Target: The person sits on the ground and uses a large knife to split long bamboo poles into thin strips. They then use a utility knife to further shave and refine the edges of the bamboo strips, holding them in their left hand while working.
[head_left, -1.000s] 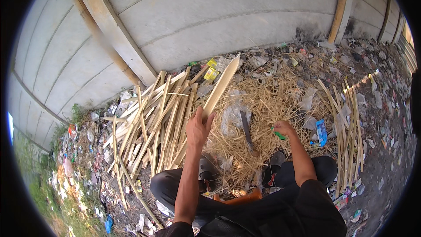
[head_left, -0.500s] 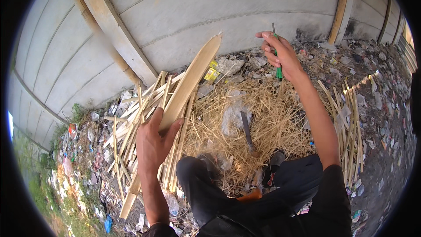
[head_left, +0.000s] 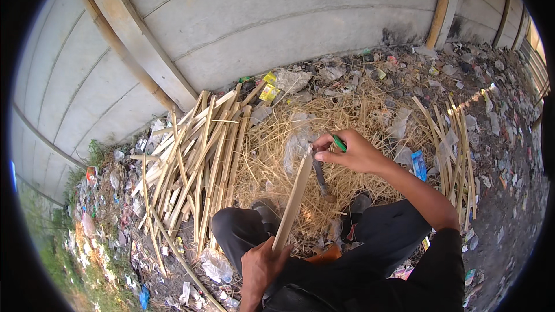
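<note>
A pale bamboo slat slants up from my lap over my left knee. My left hand is closed around its lower end. At its upper tip is my right hand, thumb and fingers bent close to the frayed end. Held in that same hand is a slim tool with a green handle; its thin dark shaft, seen earlier, is mostly hidden by the fingers. Just beyond the slat, a dark-bladed knife with a wooden handle lies on the straw-like shavings.
A heap of split bamboo strips lies to my left, a smaller bundle to my right. Ahead stands a grey concrete wall with posts. Litter and rubble cover the ground; my bent legs frame the shavings.
The bamboo slat has swung down from the upper left to in front of me and turned narrower to view. My right hand came down and left to its tip, keeping the green-handled tool.
</note>
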The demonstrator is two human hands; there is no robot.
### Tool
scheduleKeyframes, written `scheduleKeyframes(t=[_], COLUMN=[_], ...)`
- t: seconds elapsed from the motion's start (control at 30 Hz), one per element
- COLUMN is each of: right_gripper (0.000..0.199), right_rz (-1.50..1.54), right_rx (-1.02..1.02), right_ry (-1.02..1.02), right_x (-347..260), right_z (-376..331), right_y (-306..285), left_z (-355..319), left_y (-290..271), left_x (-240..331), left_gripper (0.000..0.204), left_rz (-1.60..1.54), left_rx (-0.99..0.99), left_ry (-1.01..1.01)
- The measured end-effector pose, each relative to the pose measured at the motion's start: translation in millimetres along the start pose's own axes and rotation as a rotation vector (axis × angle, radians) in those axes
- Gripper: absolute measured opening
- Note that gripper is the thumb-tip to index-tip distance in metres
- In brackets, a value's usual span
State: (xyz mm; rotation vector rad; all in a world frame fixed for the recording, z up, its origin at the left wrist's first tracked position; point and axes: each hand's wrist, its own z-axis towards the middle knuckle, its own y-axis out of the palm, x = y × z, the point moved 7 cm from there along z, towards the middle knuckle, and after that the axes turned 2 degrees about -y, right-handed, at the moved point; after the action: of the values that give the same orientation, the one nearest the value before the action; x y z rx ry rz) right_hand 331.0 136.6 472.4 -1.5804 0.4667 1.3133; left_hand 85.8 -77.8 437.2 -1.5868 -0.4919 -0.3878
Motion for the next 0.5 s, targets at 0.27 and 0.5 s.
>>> scheduleKeyframes(t=[0.27, 0.5], right_gripper=[0.038, 0.025], right_rz=[0.359, 0.489], right_rx=[-0.023, -0.033], right_ry=[0.028, 0.132], right_x=[6, -1], right_z=[-14, -25], right_y=[11, 4], left_z=[6, 15], left_y=[31, 39], left_x=[7, 6], left_gripper=[0.031, 0.047], left_rz=[-0.044, -0.207], left_rx=[-0.097, -0.346], left_ry=[0.151, 0.129])
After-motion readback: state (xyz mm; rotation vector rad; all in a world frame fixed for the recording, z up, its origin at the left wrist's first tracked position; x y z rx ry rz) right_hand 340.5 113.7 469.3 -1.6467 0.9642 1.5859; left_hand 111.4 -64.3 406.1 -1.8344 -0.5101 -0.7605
